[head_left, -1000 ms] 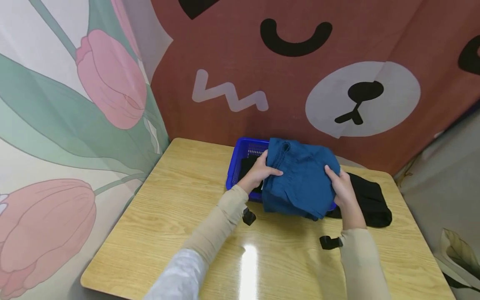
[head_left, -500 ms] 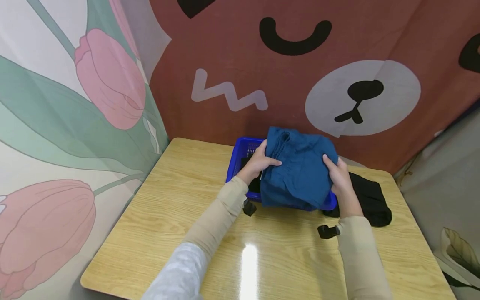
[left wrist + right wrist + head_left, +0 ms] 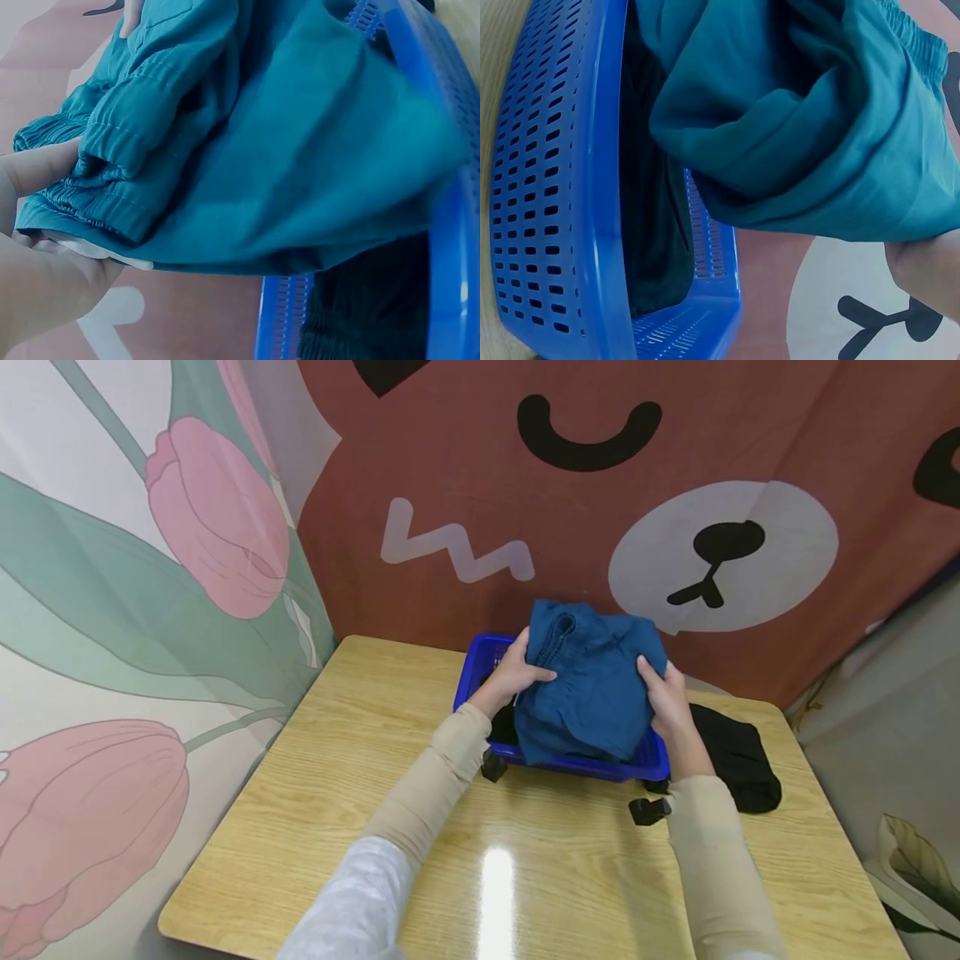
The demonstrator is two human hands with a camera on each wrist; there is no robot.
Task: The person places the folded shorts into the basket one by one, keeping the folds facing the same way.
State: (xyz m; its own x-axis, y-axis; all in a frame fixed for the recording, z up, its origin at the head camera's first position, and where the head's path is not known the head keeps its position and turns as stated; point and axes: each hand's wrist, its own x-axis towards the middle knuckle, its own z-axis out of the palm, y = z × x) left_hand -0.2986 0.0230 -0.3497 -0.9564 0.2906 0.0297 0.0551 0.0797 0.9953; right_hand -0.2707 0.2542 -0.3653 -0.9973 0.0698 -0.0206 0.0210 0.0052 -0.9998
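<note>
Both hands hold a folded pair of blue pants (image 3: 588,689) with gathered elastic edges, over a blue perforated basket (image 3: 592,767). My left hand (image 3: 512,672) grips the left side, its thumb on top near the rolled elastic band. A bit of white shows under the cloth at this hand in the left wrist view. My right hand (image 3: 667,697) grips the right side, thumb on top and fingers behind. The pants slant over the basket, their lower edge just inside the front rim. Dark folded clothing (image 3: 656,225) lies inside the basket beneath them.
A folded black garment (image 3: 735,760) lies on the wooden table (image 3: 360,760), right of the basket. Behind the table hangs a brown curtain (image 3: 450,602) with a bear face. A tulip-print curtain (image 3: 217,527) runs along the left.
Both hands have carried the blue pants away from the person and slightly left, farther over the basket. More of the basket's front rim now shows below them.
</note>
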